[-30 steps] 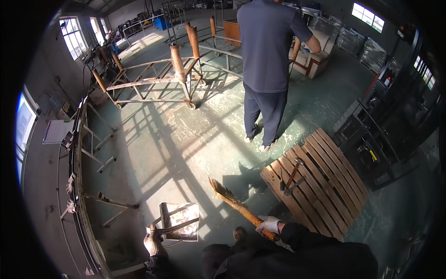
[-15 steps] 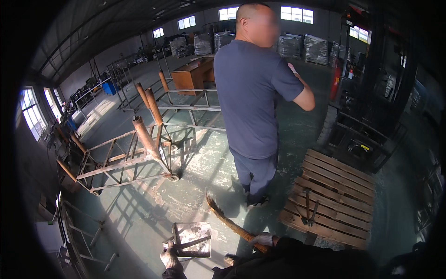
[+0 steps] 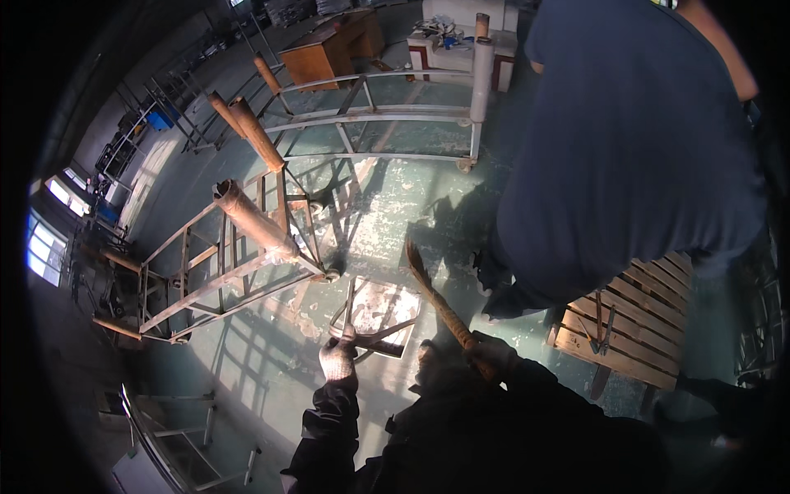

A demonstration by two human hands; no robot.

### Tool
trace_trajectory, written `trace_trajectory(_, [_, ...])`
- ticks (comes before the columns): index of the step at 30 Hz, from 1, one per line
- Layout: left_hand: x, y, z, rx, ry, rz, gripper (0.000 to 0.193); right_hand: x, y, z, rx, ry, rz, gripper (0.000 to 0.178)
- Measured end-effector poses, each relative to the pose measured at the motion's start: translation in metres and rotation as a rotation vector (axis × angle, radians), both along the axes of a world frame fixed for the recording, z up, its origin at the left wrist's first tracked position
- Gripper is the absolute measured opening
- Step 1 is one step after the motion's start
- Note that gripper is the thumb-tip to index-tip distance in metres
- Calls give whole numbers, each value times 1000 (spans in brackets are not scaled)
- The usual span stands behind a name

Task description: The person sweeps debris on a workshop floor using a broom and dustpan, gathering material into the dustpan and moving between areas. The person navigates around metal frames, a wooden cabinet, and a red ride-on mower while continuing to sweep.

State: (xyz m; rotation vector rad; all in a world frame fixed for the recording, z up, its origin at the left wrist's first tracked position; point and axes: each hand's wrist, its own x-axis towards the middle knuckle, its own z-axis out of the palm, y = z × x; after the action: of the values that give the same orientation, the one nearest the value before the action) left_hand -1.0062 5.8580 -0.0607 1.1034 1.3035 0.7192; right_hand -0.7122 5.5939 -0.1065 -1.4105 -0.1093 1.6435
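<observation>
My gloved left hand (image 3: 337, 358) is closed around the handle of a dustpan (image 3: 395, 306), a square, light-coloured pan with dark edges and a handle frame. The pan is low over the sunlit floor; whether it touches cannot be made out. In shadow, my right hand (image 3: 491, 354) grips a long, yellowish-brown straw broom (image 3: 443, 306) near its lower end in the picture. The broom's frayed tip points away from me, just right of the pan.
A person in dark blue (image 3: 625, 156) stands close at right. Beside them, a wooden pallet (image 3: 650, 329) bears hand tools (image 3: 603, 329). Wheeled metal frames with rusty posts (image 3: 255, 218) stand ahead and left. Farther back are a brown desk (image 3: 325, 58) and a white cabinet (image 3: 453, 62).
My view has tipped down and moved forward. The dustpan and broom have come nearer to the metal frame, still in my hands. The person now appears larger and farther right.
</observation>
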Motion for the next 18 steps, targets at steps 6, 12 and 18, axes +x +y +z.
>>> trace_trajectory(6, [68,177,16,-23,-15,-14,55,40,137,16,-52,130,-114,45])
trace_trajectory(12, [161,359,-18,-72,-138,-37,43,96,289,6,-52,161,-194,42])
trace_trajectory(18, [244,547,-26,-41,-83,-110,48,152,427,7,-117,2,-227,38])
